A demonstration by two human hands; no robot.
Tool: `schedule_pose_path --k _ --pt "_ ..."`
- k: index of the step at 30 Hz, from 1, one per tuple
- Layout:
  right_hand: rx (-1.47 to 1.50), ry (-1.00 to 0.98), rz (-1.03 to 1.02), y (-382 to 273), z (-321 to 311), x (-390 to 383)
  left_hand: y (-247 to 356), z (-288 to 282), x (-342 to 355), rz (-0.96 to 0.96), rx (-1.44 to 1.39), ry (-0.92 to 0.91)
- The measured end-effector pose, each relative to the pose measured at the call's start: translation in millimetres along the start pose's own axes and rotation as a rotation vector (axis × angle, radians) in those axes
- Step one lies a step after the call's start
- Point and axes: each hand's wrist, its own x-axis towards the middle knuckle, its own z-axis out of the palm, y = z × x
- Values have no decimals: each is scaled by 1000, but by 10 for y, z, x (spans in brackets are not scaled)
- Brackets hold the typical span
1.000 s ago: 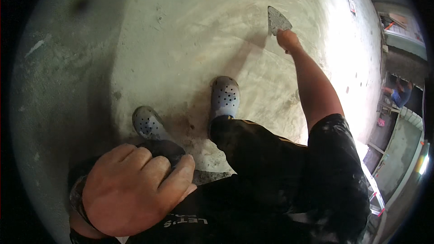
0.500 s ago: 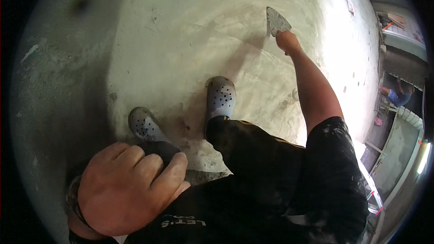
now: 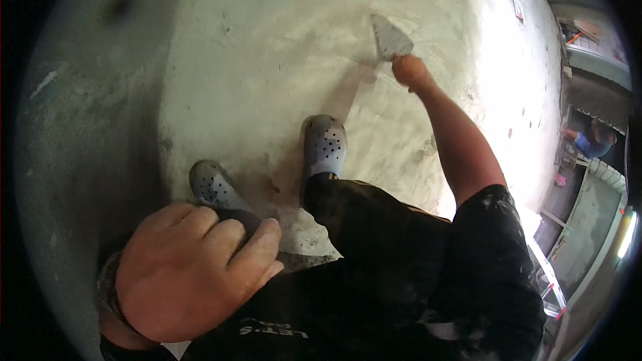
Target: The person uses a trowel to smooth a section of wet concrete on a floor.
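My right hand [image 3: 409, 72] grips a triangular, mud-streaked metal trowel [image 3: 391, 39], its blade at the pale cement surface [image 3: 267, 73] ahead of my feet, slightly blurred. My left hand [image 3: 190, 271] is curled near my body at the lower left, back upward, with fingertips mostly out of sight; whatever it might hold is hidden. Between the hands are my two grey perforated clogs [image 3: 324, 144] and dark trouser legs.
A darker grey surface [image 3: 80, 147] borders the left. At the right, a person in blue [image 3: 588, 140] is in a dark opening. An aluminium ladder [image 3: 545, 271] is at lower right, beside a lit tube [image 3: 627, 234]. An orange-handled tool [image 3: 574, 38] lies on a ledge.
The trowel and my right hand have moved left and a little toward me across the pale surface. My left hand stays curled in much the same place.
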Motion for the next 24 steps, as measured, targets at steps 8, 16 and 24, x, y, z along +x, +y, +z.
schedule_pose_path --k 8,16,24 --pt "-9 57 96 265 -260 239 -39 15 28 -4 7 17" --pt "-101 35 -8 18 -296 -102 -55 -82 27 59 -24 5" --pt "7 -8 55 159 -17 10 -123 -5 3 41 -24 19"
